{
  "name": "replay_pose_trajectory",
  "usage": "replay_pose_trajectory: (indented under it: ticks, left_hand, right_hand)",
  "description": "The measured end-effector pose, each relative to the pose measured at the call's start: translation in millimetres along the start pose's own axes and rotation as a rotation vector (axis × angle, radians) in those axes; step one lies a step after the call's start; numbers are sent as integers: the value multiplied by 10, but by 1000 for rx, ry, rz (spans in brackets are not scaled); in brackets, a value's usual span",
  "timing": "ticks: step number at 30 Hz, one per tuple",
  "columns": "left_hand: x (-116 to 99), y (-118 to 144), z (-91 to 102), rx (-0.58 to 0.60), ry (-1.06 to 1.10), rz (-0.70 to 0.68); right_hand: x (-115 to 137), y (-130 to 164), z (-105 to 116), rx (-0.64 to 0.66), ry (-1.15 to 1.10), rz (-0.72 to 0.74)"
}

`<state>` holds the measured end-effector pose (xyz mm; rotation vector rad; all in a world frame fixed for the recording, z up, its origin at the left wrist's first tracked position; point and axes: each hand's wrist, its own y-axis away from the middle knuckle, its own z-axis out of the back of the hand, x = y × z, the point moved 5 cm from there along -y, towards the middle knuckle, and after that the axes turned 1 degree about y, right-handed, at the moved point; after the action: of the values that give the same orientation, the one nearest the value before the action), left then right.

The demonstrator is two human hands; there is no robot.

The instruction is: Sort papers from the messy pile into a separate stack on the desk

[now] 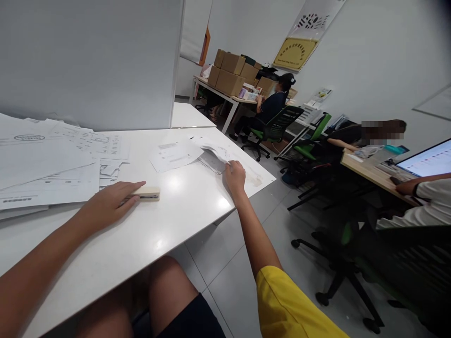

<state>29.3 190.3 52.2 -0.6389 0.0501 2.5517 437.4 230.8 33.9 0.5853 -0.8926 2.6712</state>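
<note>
My left hand is closed round the rear of a small cream stapler, which lies on the white table. Its front end sticks out to the right past my fingers. Over by the table's right side, my right hand pinches the edge of a sheet of paper, which curls up. Beneath that sheet are more papers, partly covered. Another loose white sheet lies flat just left of them.
A large pile of printed papers covers the table's left end, beside a grey partition. The white table ends at a corner on the right. Beyond are cardboard boxes, office chairs and several people at desks.
</note>
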Motion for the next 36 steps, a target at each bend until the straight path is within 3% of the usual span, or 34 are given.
replay_pose_trajectory:
  ticks: [6,9,11,13,16,21,24,27,30,32,34,36]
  left_hand:
    - [-44,15,34,10,-10,-7]
    - [-34,16,42,0,-24,-13]
    - [-20,14,38,-10,-30,-17]
    - [-1,8,28,-22,-37,-27]
    - [22,-13,24,-71,-56,-77]
    - [-12,-22,37,-216,-141,-223]
    - [-203,34,-42,-245,-194,-420]
    - [-457,121,-193,-166,-138,-635]
    - [-603,162,-321,-44,-79,-680]
    - [-633,165,-383,44,-84,-642]
    - [-644,172,-431,121,-86,-604]
    - [-666,194,-471,172,-68,-597]
  right_hand:
    - [-94,112,337,-552,-279,-24]
    - [42,366,495,-752,-340,89]
    - [197,638,570,-795,-362,232]
    - [351,973,627,-743,-390,384]
    - [484,1462,711,-513,-455,528]
    - [445,1921,866,-215,-530,550]
    - [344,1993,847,-123,-617,415]
    - [244,2012,783,-86,-667,256]
    - [70,1977,770,-179,-670,36]
    - [-101,1956,746,-235,-723,-197]
    - [-214,1958,640,-119,-826,-419]
    - [-214,1995,512,109,-945,-568]
